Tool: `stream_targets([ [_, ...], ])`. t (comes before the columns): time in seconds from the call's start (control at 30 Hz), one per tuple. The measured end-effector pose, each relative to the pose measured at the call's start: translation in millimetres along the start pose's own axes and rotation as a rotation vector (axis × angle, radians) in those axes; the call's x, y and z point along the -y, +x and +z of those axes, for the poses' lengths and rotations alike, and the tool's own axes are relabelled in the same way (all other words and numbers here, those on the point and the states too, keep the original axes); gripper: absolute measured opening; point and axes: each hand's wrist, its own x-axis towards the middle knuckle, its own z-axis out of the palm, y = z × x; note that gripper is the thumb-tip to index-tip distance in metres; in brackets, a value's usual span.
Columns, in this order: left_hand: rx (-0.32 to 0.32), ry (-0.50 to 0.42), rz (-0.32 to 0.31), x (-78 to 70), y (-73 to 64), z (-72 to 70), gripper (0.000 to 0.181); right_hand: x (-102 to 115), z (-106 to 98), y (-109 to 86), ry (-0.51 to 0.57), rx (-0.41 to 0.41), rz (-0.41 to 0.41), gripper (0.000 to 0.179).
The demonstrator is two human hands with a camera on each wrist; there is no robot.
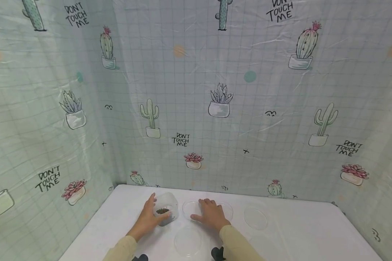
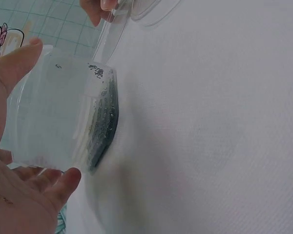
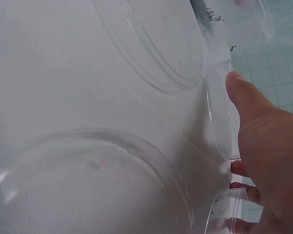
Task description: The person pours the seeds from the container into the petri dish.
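Observation:
A clear plastic container (image 1: 171, 203) with dark, greenish bits at its bottom stands at the left of the white table. My left hand (image 1: 148, 216) holds it, thumb on one side and fingers round the other; the left wrist view shows the container (image 2: 58, 107) with a dark layer low down. My right hand (image 1: 212, 214) lies over two shallow clear round dishes, one left (image 1: 187, 210) and one right (image 1: 229, 210). In the right wrist view its thumb and fingertips lie by the rim of a dish (image 3: 219, 117); whether they pinch it is unclear.
More clear round dishes lie on the white table (image 1: 313, 232): one in front between the arms (image 1: 187, 241), one to the right (image 1: 255, 218). A cactus-print curtain (image 1: 189, 83) rises behind the table and at both sides.

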Motion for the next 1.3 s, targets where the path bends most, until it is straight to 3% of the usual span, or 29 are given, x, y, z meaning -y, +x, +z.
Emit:
stream_targets([
  [0.23,0.000,-0.018,0.000,2.9,1.1,2.7,0.123,0.0,-0.1,-1.3,0.017,-0.003,0.007,0.078],
  [0.57,-0.050,-0.031,-0.044,1.9,4.3,6.0,0.109,0.6,1.9,-5.6,0.043,-0.031,0.010,0.076],
  [0.9,-0.080,-0.105,0.004,-5.2,2.5,0.9,0.102,0.3,2.7,-4.5,0.032,-0.044,0.009,0.075],
  [1.13,-0.084,-0.095,0.026,-7.1,6.3,2.1,0.101,0.9,3.4,-4.1,0.028,-0.034,0.018,0.076],
  [1.3,-0.086,-0.050,0.010,-10.4,9.7,3.9,0.101,2.1,1.9,-4.7,0.016,-0.035,0.022,0.076],
])
